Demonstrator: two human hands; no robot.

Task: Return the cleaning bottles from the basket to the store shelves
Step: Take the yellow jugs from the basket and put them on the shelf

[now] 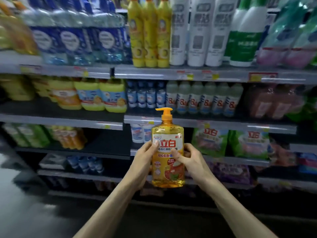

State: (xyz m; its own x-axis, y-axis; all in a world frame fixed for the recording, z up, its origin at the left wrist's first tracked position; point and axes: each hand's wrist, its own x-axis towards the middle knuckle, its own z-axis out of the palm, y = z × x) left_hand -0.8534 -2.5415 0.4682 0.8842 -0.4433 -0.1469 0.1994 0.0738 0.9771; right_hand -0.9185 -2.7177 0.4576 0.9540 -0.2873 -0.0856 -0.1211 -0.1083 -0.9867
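Orange pump bottle (pixel 169 170) upright, gripped by left hand (pixel 145 160) and right hand (pixel 190 158).

shelving (pixel 231 125): grey-edged stocked tiers, dark backing | floor (pixel 25 212): dark, possibly glossy, blurred

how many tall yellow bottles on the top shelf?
3 tall yellow bottles stand side by side on the top shelf, just left of the white bottles. More may be hidden behind them.
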